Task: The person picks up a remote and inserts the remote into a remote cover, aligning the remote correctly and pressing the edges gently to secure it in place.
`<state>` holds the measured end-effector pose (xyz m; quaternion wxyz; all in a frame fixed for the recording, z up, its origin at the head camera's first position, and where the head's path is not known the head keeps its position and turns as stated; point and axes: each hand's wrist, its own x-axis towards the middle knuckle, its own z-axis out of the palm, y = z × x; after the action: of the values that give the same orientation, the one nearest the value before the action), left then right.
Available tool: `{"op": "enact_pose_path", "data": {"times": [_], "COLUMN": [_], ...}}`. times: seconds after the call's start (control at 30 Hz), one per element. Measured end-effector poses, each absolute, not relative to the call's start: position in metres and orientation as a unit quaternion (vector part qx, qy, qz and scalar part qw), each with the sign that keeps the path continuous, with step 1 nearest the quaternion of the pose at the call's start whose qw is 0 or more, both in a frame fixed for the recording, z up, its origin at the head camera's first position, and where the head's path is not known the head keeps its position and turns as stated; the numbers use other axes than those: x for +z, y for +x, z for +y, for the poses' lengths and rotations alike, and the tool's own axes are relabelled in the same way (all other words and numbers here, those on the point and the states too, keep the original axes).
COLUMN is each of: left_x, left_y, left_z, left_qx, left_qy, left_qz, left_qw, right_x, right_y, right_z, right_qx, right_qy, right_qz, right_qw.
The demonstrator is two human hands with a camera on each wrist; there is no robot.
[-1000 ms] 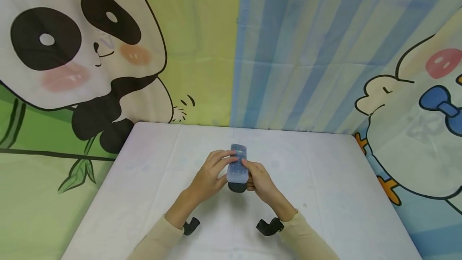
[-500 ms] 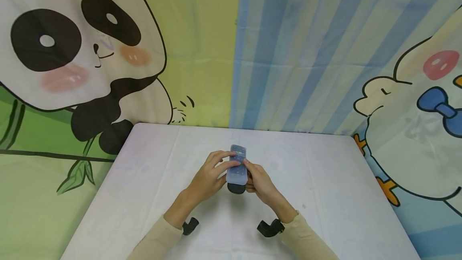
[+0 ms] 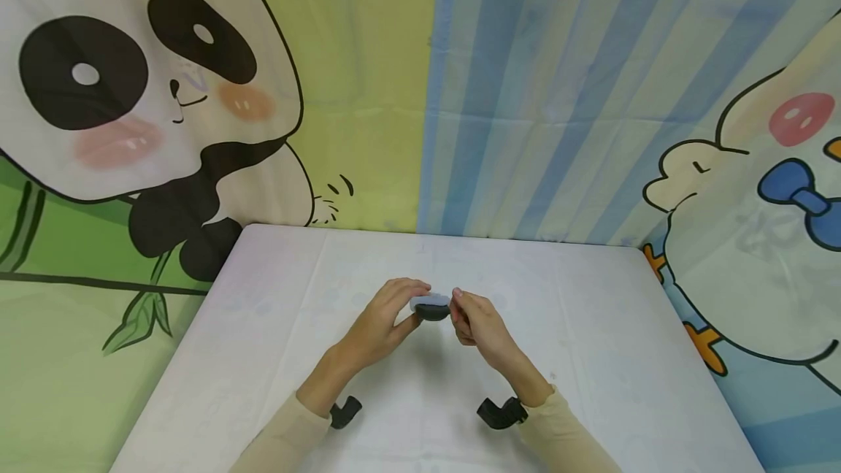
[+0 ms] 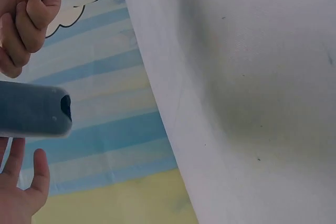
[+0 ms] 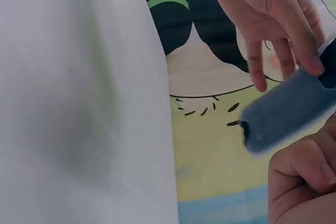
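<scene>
A remote control [image 3: 431, 306] in a translucent bluish cover is held above the table, its rounded near end tilted up toward the head camera. My left hand [image 3: 381, 320] grips it from the left, thumb low and fingers over the top. At its right edge my right hand [image 3: 479, 323] has curled fingers, thumb and index finger close together. Whether these two pinch the edge is hidden. The left wrist view shows a narrow gap between the curled right hand [image 4: 29, 24] and the remote [image 4: 34, 109]. A dark notch marks the remote's end [image 5: 286, 116] in the right wrist view.
A white-covered table [image 3: 296, 385] lies beneath both hands. Behind it hangs a printed backdrop [image 3: 525, 93] with a panda, stripes and a bird. Black wrist mounts [image 3: 501, 413] sit at the cuffs of both sleeves.
The remote has tipped, so its button face no longer shows and its near end has risen. My right hand has shifted slightly right and its thumb has come off the buttons.
</scene>
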<state>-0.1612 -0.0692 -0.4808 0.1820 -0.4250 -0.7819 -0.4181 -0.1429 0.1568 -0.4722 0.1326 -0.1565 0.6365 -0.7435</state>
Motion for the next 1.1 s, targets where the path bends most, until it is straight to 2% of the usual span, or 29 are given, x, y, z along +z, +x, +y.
{"op": "enact_pose_path", "data": {"times": [0.13,0.43,0.77,0.93,1.1], "left_x": [-0.481,-0.477,-0.479,-0.479,-0.479], "left_y": [-0.158,-0.152,-0.150,-0.150,-0.152], "left_z": [-0.069,-0.068,-0.066,-0.068,-0.072], "left_qx": [-0.454,-0.540,-0.578,-0.575,-0.546], "left_qy": [-0.403,-0.359,-0.345,-0.357,-0.392], "left_qz": [-0.782,-0.762,-0.739,-0.736,-0.740], "left_qw": [0.142,0.020,-0.009,-0.023,-0.021], "right_x": [-0.466,-0.446,-0.413,-0.413,-0.411], "right_y": [-0.143,-0.138,-0.125,-0.127,-0.128], "right_z": [0.160,0.160,0.149,0.150,0.156], "right_qx": [-0.723,-0.620,-0.536,-0.526,-0.538], "right_qy": [-0.177,-0.241,-0.281,-0.296,-0.292], "right_qz": [0.662,0.743,0.777,0.776,0.782], "right_qw": [0.088,-0.072,-0.175,-0.184,-0.113]}}
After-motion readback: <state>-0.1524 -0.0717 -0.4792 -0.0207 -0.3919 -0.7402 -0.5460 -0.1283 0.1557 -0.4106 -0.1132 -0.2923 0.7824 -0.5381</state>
